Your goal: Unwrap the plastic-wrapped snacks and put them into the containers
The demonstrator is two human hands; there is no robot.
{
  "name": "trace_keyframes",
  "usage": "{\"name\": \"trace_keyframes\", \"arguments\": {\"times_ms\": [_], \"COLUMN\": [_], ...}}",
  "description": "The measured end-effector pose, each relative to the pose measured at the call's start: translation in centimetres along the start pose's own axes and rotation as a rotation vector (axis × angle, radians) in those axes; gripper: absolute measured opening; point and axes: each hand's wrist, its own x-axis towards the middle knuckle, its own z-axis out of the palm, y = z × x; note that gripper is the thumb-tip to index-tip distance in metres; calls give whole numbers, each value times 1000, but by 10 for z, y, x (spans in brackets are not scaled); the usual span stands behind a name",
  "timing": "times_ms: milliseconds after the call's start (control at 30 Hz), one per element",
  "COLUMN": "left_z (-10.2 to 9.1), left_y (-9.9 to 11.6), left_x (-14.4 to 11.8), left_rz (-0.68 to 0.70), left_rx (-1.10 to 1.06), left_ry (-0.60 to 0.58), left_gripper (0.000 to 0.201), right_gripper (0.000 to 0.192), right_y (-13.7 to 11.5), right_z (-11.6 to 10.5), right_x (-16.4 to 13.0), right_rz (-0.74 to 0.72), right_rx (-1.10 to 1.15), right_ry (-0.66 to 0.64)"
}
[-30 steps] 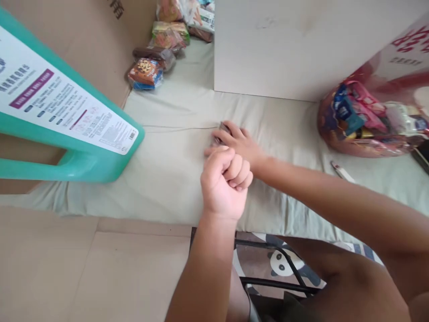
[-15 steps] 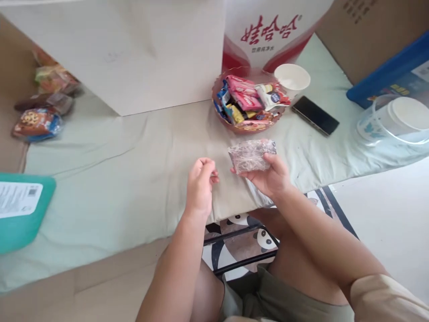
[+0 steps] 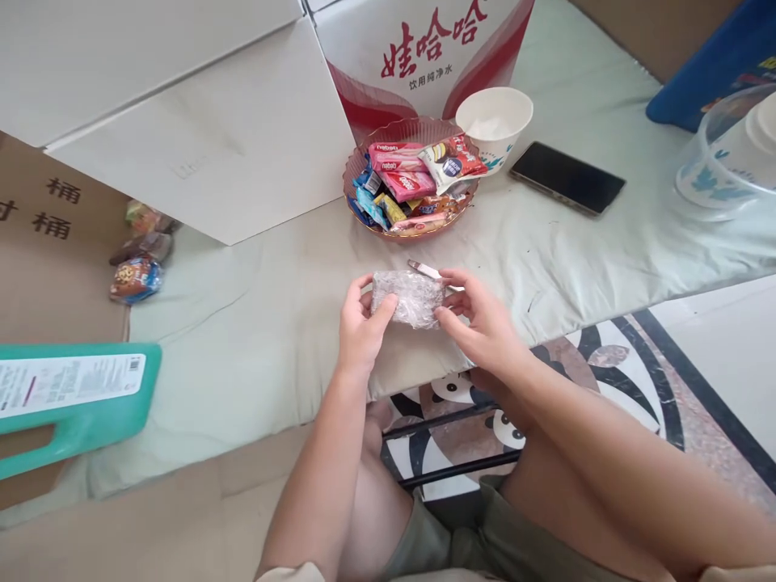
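Note:
A small rectangular packet [image 3: 415, 297], wrapped in shiny, wrinkled clear plastic, is held just above the cloth near the table's front edge. My left hand [image 3: 362, 325] is closed on its left end, with the thumb lying over the upper face. At the other end, my right hand [image 3: 482, 321] grips the right edge between thumb and fingers. A thin whitish stick-like piece with a dark tip [image 3: 423, 267] shows just beyond the packet, beside my right fingers; I cannot tell whether they touch it. What is inside the wrap cannot be made out.
Beyond the hands stand a pink glass bowl [image 3: 412, 235] of wrapped snacks, a white paper cup [image 3: 500, 121] and a phone [image 3: 568, 178]. White boxes [image 3: 255, 153] rise behind. A green jug [image 3: 115, 420] lies left; a clear plastic bucket [image 3: 706, 190] stands right.
My left hand has come over and taken hold of the packet's left end, which only my right hand held before. The right hand has shifted to its right edge. The view has turned.

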Motion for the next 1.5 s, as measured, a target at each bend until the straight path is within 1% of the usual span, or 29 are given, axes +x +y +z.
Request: {"name": "trace_keyframes", "arguments": {"times_ms": [100,200,267,300,333,367,433,467,500,567,633,667,733,767,833,933,967,1033,1133,1233,1300,1367,1500], "left_z": [-11,-22,-29,-31,-33,-34,-33,-32,-29,-26,-24,-24,-26,-27,-30,-34,-35,-36,-31,-26,-27,-32,-52], "left_y": [-1,-2,-2,-2,-2,-1,0,1,1,1,0,0,1,2,5,12,14,18,18,16,16,15,16], "left_x": [-8,-13,-14,-15,-16,-17,-21,-23,-25,-28,-27,-26,-23,-21,-17,-11,-10,-7,-5,-1,2,5,9], "left_rz": [55,114,200,260,327,389,473,483,476,443,424,412,367,328,205,-54,-133,-248,-347,-365,-323,-258,-135], "left_rx": [257,585,786,853,894,916,940,959,978,990,937,888,751,648,361,-131,-250,-376,-389,-392,-399,-359,-118], "left_ry": [52,125,201,226,225,189,42,-29,-74,-85,-35,-8,53,87,143,155,149,138,128,154,193,226,286], "left_gripper": [46,39,34,32,31,30,35,37,36,26,14,11,6,5,5,7,6,7,12,12,11,10,10], "right_gripper": [42,35,32,31,29,27,24,23,23,25,27,28,32,34,40,48,51,56,55,39,28,20,12], "right_y": [1,0,-1,-1,-1,-2,-1,-1,0,1,2,3,3,4,5,7,8,9,10,11,11,10,5], "right_z": [4,11,14,15,16,17,18,19,20,22,24,25,25,25,24,19,18,15,12,11,9,3,-16], "right_x": [2,4,4,3,3,2,2,1,1,1,0,0,0,-1,-1,-1,-1,0,1,3,4,6,10], "right_rz": [-76,-108,-136,-143,-143,-136,-108,-96,-86,-81,-98,-115,-157,-177,-216,-264,-272,-275,-284,-315,-316,-298,-266], "right_rx": [-175,-269,-288,-289,-286,-282,-278,-278,-281,-292,-314,-329,-359,-371,-397,-472,-498,-534,-554,-530,-503,-486,-548], "right_ry": [-33,-65,-75,-74,-71,-68,-67,-72,-81,-104,-131,-144,-168,-178,-194,-186,-176,-170,-199,-163,-113,-62,34]}}
